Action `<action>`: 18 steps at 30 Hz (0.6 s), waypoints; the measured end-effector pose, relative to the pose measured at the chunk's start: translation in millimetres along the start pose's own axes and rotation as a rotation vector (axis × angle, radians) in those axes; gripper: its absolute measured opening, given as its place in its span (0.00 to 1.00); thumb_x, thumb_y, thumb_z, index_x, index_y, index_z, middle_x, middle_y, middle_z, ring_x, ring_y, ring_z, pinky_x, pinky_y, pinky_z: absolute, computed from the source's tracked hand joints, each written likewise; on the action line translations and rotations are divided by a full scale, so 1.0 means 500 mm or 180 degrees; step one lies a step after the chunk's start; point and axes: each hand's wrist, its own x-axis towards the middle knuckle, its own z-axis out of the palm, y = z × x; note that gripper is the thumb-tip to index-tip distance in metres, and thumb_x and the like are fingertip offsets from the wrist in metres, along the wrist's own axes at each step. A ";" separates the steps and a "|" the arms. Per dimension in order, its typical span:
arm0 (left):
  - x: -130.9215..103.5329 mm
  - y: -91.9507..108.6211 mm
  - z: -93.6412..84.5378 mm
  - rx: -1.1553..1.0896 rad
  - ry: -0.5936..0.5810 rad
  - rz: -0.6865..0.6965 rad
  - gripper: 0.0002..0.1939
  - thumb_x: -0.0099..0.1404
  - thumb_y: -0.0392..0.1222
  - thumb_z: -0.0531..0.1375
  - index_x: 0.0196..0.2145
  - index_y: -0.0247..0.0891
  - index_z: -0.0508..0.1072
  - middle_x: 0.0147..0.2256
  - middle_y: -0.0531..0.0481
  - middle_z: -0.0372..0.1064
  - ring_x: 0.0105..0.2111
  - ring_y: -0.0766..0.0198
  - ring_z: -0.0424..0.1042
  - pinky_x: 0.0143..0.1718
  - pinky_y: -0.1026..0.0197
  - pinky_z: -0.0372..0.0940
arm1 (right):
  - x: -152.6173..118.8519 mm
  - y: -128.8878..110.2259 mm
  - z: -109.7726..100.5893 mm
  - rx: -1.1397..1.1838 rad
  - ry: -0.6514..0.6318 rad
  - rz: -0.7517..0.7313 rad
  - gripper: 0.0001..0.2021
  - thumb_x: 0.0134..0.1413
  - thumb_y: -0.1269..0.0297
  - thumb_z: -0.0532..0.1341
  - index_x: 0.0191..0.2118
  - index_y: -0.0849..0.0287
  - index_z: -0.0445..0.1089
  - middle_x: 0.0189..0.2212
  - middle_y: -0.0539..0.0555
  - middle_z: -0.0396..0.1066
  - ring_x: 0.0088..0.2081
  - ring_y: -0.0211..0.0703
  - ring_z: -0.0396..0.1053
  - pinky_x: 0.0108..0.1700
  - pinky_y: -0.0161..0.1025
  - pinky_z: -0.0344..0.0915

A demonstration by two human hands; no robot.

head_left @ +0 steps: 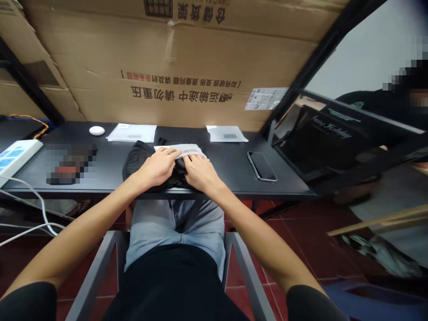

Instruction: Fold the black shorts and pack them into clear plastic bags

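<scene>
A thin white packet (191, 147), paper or soft plastic, lies over a crumpled black fabric item (136, 159), possibly a bag, near the front of the desk. My left hand (159, 166) has its fingers closed on the packet's left part. At its near edge, my right hand (200, 171) grips the packet with bent fingers; the fingertips are partly hidden. Both hands rest against the black fabric, and whatever is inside or beneath the packet cannot be made out.
Two similar white packets (132, 133) (227, 133) lie along the back of the black desk (230, 178), before a large cardboard sheet (194, 53). A phone (262, 166) is at right. A white mouse (96, 130), a blurred dark item (72, 165) and a power strip (20, 156) are left.
</scene>
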 end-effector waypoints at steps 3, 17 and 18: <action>0.001 -0.013 0.007 -0.0228 0.0043 0.0116 0.30 0.83 0.40 0.48 0.76 0.37 0.71 0.72 0.37 0.71 0.73 0.46 0.69 0.76 0.42 0.64 | -0.008 0.017 -0.001 0.0116 -0.0139 -0.0441 0.34 0.71 0.70 0.60 0.78 0.70 0.59 0.73 0.76 0.69 0.72 0.72 0.70 0.71 0.67 0.72; 0.008 -0.029 0.009 -0.0757 0.0158 0.0220 0.30 0.85 0.45 0.46 0.78 0.39 0.68 0.78 0.39 0.64 0.78 0.50 0.63 0.81 0.43 0.56 | 0.027 -0.022 0.023 -0.0395 0.0249 0.0085 0.25 0.79 0.66 0.54 0.74 0.69 0.69 0.65 0.78 0.77 0.65 0.72 0.76 0.61 0.63 0.78; 0.004 -0.031 0.011 -0.0748 0.0167 0.0215 0.30 0.85 0.45 0.47 0.78 0.39 0.69 0.77 0.38 0.65 0.78 0.50 0.64 0.81 0.42 0.57 | 0.021 -0.019 0.024 -0.0441 0.0341 -0.0111 0.25 0.80 0.65 0.53 0.73 0.70 0.69 0.65 0.78 0.76 0.66 0.71 0.74 0.64 0.63 0.75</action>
